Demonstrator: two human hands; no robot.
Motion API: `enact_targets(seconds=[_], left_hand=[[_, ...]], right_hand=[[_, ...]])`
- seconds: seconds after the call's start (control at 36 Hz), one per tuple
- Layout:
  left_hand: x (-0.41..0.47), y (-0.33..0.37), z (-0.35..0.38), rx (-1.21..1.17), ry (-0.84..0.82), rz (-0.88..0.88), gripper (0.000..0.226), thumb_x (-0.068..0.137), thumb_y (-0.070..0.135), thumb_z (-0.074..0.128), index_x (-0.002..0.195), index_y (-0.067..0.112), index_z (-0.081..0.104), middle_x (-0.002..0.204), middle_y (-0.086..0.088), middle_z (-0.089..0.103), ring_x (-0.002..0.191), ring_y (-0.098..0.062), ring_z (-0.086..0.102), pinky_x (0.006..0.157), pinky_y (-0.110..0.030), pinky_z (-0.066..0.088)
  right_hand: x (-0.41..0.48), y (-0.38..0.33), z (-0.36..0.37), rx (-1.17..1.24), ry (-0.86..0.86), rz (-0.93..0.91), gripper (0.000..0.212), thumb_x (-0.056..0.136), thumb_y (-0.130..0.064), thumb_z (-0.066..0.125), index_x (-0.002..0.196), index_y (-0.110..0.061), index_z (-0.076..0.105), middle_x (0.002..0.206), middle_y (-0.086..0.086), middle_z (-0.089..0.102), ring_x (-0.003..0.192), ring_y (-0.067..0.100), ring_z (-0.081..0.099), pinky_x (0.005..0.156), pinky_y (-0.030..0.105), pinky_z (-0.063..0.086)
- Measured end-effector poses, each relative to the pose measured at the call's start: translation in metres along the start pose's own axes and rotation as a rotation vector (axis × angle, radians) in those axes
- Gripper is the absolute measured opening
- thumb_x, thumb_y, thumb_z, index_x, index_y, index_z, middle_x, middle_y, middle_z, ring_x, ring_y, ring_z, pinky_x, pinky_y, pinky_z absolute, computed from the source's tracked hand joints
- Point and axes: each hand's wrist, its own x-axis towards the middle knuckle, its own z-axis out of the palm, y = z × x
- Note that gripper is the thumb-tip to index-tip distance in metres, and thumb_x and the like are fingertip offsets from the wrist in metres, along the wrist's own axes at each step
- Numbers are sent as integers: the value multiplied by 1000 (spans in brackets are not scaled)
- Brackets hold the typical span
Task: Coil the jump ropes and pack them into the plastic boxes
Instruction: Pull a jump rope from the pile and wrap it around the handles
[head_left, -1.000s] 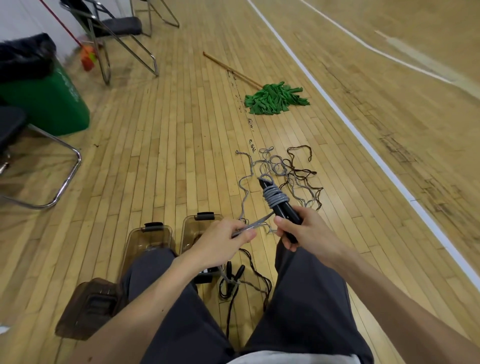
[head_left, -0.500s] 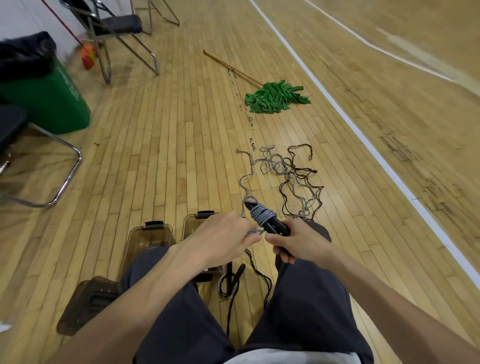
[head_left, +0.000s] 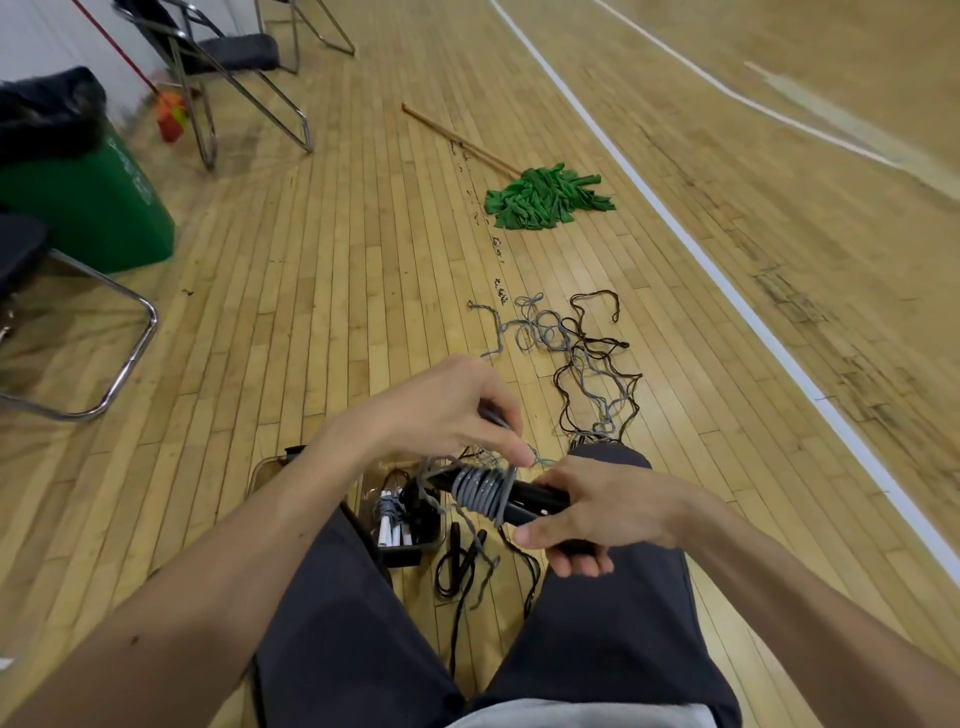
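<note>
Here, hands (head_left: 441, 415) (head_left: 608, 512) on grey rope (head_left: 480, 491) and handles (head_left: 535, 503).

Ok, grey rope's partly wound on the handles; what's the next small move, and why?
Probably another wrap: the left hand pinches the grey rope just above the coil on the handles, which the right hand grips, and much rope lies loose on the floor.
</note>
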Motion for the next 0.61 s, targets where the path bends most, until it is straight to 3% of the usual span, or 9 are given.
enact_targets(seconds=[0.06, 0.17, 0.28, 0.39, 0.44, 0.5, 0.56, 0.61], left_hand=[[1, -1, -1, -124, -49, 15, 18, 79, 36, 81, 82, 18, 78, 80, 0, 73, 78, -20, 67, 74, -40, 55], [4, -2, 1, -340, -178, 33, 14, 78, 25, 80, 82, 13, 76, 79, -13, 70, 69, -24, 61, 64, -29, 50], [5, -11, 10, -567, -254, 33, 35, 72, 53, 78, 80, 19, 77, 66, 2, 64, 57, -14, 53, 52, -23, 41], [4, -22, 26, -634, -137, -9, 40, 72, 67, 73, 74, 27, 77, 66, 5, 65, 55, -11, 57, 53, -19, 45], [0, -23, 28, -640, -65, -38, 35, 82, 53, 70, 76, 19, 72, 71, 1, 66, 62, -12, 59, 60, -20, 48], [-5, -22, 30, -598, -52, -129, 16, 97, 25, 56, 84, 17, 64, 72, 7, 65, 62, 0, 57, 62, -13, 47], [-9, -25, 33, -622, -4, -236, 14, 101, 12, 47, 94, 10, 59, 71, 2, 62, 66, -12, 52, 60, -21, 43], [-9, -29, 38, -643, 53, -225, 19, 104, 14, 46, 90, 9, 58, 70, -8, 52, 62, -20, 41, 55, -28, 35]], right_hand=[[-4, -2, 0, -9, -41, -27, 22, 98, -27, 66, 96, -5, 60, 73, 7, 65, 54, 14, 55, 49, 21, 47], [-10, -6, 5, 6, -144, -108, 18, 99, -23, 65, 88, -10, 59, 71, 5, 63, 54, 14, 55, 49, 21, 46], [-14, -9, 7, 120, -209, -231, 13, 101, -14, 60, 94, -4, 57, 69, 4, 60, 54, 15, 54, 49, 22, 45], [-13, -6, 9, 255, -166, -343, 16, 99, -19, 61, 93, -5, 56, 71, 4, 60, 57, 17, 54, 53, 27, 46], [-10, -2, 9, 313, -116, -368, 15, 96, -25, 65, 92, -12, 59, 73, 5, 60, 59, 19, 54, 55, 28, 47], [-7, 1, 10, 387, -65, -367, 14, 95, -25, 67, 97, -15, 59, 73, 5, 60, 60, 18, 54, 55, 26, 47], [-4, 3, 11, 463, -15, -354, 19, 94, -20, 66, 106, -10, 56, 73, 4, 60, 60, 17, 54, 55, 25, 47], [-2, 4, 11, 515, 16, -347, 28, 92, -16, 66, 114, -7, 52, 73, 3, 59, 61, 15, 55, 56, 24, 47]])
